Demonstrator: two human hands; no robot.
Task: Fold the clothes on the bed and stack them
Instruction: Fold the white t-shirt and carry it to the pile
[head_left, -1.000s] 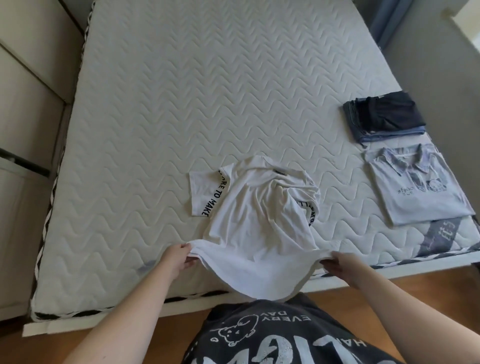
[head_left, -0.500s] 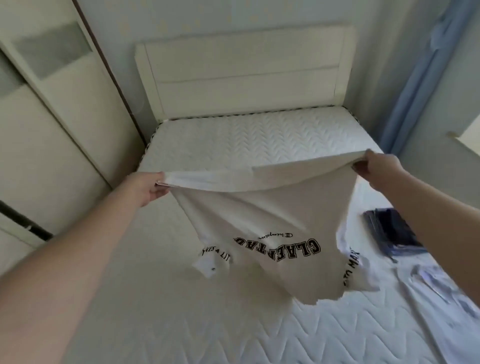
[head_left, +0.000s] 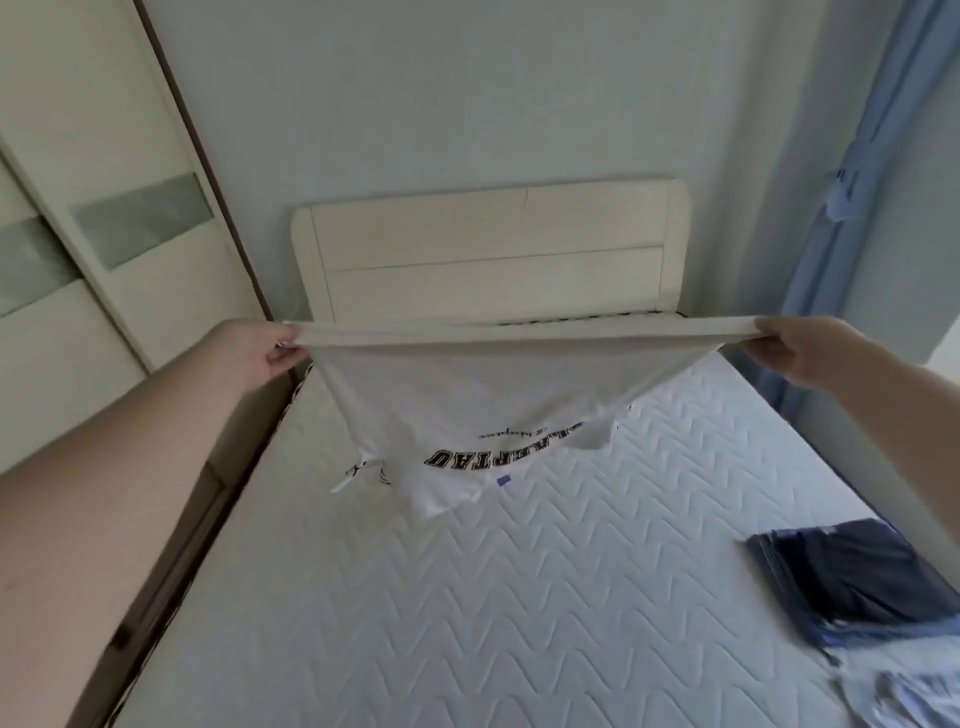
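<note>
A white T-shirt (head_left: 467, 405) with black lettering hangs upside down in the air above the quilted mattress (head_left: 519, 597), its hem pulled taut into a straight line. My left hand (head_left: 254, 348) pinches the left corner of the hem. My right hand (head_left: 800, 348) pinches the right corner. The sleeves and collar dangle below, just above the mattress. A folded stack of dark blue clothes (head_left: 852, 577) lies at the bed's right side, and a light blue shirt (head_left: 904, 686) lies nearer, blurred, at the bottom right corner.
A cream headboard (head_left: 488, 254) stands against the wall behind the shirt. Wardrobe doors (head_left: 93, 208) run along the bed's left side. A blue curtain (head_left: 852, 208) hangs on the right.
Both hands lifted the white T-shirt off the mattress by its hem, raised it higher and spread apart, so the hem is now stretched flat. My view tilted up toward the headboard.
</note>
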